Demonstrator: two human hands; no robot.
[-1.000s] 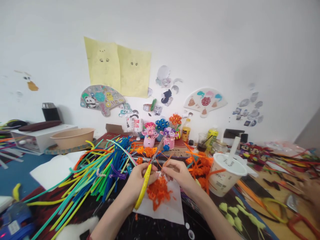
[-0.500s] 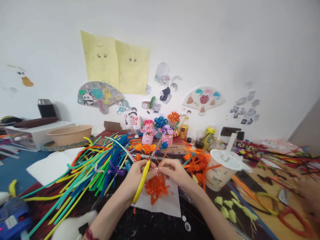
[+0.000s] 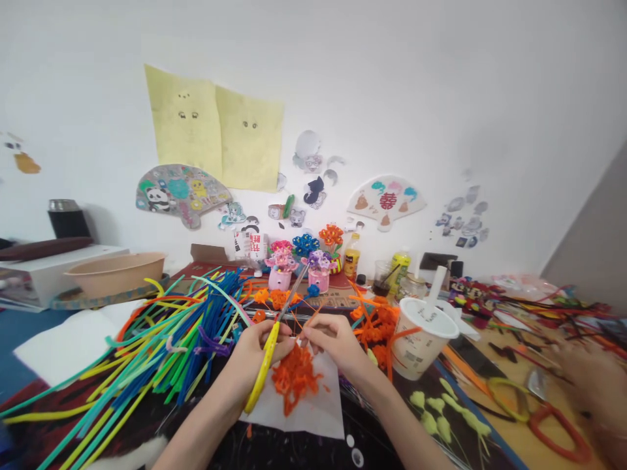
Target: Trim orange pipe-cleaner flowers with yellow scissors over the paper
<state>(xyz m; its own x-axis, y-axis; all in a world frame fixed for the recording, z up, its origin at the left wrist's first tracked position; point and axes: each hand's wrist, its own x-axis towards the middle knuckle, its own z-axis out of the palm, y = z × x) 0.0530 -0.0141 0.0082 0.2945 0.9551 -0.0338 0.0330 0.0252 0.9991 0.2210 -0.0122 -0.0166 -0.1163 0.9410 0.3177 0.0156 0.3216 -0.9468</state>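
Note:
My left hand is closed around yellow-handled scissors, whose metal blades point up and away. Its fingertips almost meet those of my right hand. Between thumb and fingers, my right hand pinches a thin orange pipe cleaner. Right below both hands, a heap of orange fuzzy clippings lies on a white sheet of paper. Whether the left fingertips also grip the orange strand is hidden.
Bundled coloured pipe cleaners spread on the left. Orange pipe-cleaner flowers and a lidded drink cup stand to the right. Small flower pots line the back. Red-and-yellow scissors lie far right, near another person's blurred hand.
The whole view has shifted, so things appear a little further left and lower. My hands have parted slightly, the right drawing away with the orange strand showing between its fingers.

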